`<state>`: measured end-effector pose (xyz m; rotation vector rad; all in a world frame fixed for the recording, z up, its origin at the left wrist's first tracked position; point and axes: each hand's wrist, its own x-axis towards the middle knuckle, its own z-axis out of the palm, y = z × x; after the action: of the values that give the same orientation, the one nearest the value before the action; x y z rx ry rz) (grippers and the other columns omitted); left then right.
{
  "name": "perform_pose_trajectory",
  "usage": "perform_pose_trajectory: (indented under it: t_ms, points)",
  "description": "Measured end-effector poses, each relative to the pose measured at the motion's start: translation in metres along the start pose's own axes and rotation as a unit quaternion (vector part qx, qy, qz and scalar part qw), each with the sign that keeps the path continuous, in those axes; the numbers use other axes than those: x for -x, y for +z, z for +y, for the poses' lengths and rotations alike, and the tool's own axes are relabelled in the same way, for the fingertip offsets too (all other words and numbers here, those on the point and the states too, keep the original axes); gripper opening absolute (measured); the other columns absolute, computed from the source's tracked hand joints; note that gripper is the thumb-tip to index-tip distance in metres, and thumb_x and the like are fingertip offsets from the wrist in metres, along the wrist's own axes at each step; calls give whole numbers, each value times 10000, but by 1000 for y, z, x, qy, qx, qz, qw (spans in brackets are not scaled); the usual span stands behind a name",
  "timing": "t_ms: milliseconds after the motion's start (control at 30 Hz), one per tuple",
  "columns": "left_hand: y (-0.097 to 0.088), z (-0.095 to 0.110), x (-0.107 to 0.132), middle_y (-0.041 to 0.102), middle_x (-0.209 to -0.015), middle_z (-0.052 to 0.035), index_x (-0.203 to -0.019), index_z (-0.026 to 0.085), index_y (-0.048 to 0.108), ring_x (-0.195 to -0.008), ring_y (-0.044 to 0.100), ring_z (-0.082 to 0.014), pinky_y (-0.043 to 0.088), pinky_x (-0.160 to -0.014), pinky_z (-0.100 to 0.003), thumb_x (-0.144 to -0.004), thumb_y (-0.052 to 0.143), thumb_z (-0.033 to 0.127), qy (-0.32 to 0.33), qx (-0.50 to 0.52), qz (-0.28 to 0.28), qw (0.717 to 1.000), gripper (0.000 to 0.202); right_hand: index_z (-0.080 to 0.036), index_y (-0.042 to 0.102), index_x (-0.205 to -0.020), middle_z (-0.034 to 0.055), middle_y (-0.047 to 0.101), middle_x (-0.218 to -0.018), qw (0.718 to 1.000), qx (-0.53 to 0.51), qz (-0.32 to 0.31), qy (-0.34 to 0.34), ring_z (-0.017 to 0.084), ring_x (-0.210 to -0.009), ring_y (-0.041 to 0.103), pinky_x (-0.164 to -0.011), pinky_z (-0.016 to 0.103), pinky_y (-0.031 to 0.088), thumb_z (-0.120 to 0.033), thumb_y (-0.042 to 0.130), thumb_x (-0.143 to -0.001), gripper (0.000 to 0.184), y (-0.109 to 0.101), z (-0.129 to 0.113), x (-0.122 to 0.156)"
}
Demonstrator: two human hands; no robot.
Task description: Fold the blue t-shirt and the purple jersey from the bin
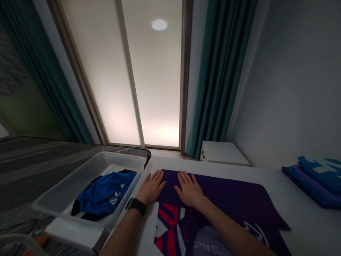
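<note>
A dark purple shirt (234, 192) lies partly folded on the white table, with a red, white and grey pattern and pale lettering on its near part. My left hand (151, 187) rests flat at the shirt's far left corner, its fingers stretched out and partly on the white surface. On the wrist is a dark watch. My right hand (190, 188) lies palm down on the purple cloth, fingers extended and thumb apart. Neither hand grips the fabric. My right forearm crosses the shirt and hides some of its print.
Left of the table stands a translucent plastic bin (56, 195) holding a blue and black garment (106, 193). A stack of folded blue and purple clothes (329, 183) sits on the right of the white table (253, 172). Beyond the far edge is a white cabinet (222, 152).
</note>
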<state>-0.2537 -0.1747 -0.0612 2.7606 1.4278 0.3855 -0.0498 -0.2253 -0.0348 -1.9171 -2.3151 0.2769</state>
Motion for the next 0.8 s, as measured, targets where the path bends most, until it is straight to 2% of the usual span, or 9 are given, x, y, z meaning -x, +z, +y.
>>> perform_pose_trajectory:
  t_ms: [233, 333, 400, 467, 533, 600, 667, 800]
  points:
    - [-2, -1, 1, 402, -1505, -87, -1424, 232, 449, -1410, 333, -237, 244, -1140, -442, -975, 359, 346, -12, 31, 14, 999, 472, -109, 170, -1531, 60, 122, -1599, 998, 23, -30, 59, 187, -1475, 63, -1181, 418, 25, -489, 171, -964, 682, -9, 51, 27]
    - [-5, 3, -2, 423, -1492, -93, -1418, 213, 455, -1392, 367, -233, 233, -1142, -459, -976, 335, 308, -40, 30, 10, 999, 468, -102, 176, -1529, 57, 130, -1599, 997, 34, -23, 71, 188, -1474, 68, -1182, 417, 30, -494, 154, -967, 686, -10, 70, 39]
    - [-9, 11, -5, 448, -1474, -110, -1411, 190, 462, -1384, 380, -243, 199, -1150, -494, -976, 321, 285, -68, 18, 17, 997, 467, -103, 185, -1527, 56, 142, -1597, 996, 41, -11, 73, 188, -1474, 75, -1182, 418, 31, -498, 143, -968, 686, -10, 76, 44]
    - [-12, 25, -9, 443, -1477, -120, -1420, 174, 448, -1396, 357, -251, 169, -1161, -498, -979, 328, 310, -72, 8, 47, 996, 477, -111, 196, -1527, 56, 154, -1595, 996, 46, 2, 72, 187, -1474, 77, -1182, 416, 27, -503, 138, -969, 685, -9, 78, 47]
    - [-14, 40, -12, 398, -1509, -104, -1445, 181, 412, -1419, 312, -239, 160, -1173, -458, -982, 337, 362, -40, 7, 82, 996, 502, -117, 199, -1527, 55, 158, -1594, 996, 48, 9, 71, 185, -1473, 80, -1181, 413, 24, -507, 138, -968, 684, -8, 78, 47]
    - [-13, 51, -15, 357, -1534, -82, -1459, 193, 392, -1432, 283, -226, 166, -1178, -423, -984, 338, 398, -10, 12, 91, 996, 520, -111, 198, -1526, 52, 154, -1594, 996, 50, 10, 71, 182, -1473, 82, -1182, 413, 22, -507, 140, -969, 686, -8, 77, 47]
    - [-11, 55, -16, 351, -1535, -90, -1456, 181, 398, -1431, 284, -240, 177, -1174, -437, -981, 349, 417, -16, 14, 63, 998, 533, -105, 194, -1525, 49, 152, -1594, 996, 50, 9, 69, 180, -1473, 82, -1183, 415, 22, -505, 143, -969, 687, -8, 76, 46]
    - [-7, 47, -15, 356, -1526, -108, -1449, 167, 409, -1424, 296, -275, 200, -1151, -507, -978, 356, 427, -77, 16, -11, 997, 541, -102, 195, -1524, 51, 155, -1593, 996, 47, 5, 72, 186, -1473, 86, -1184, 427, 26, -501, 155, -968, 686, -8, 78, 46]
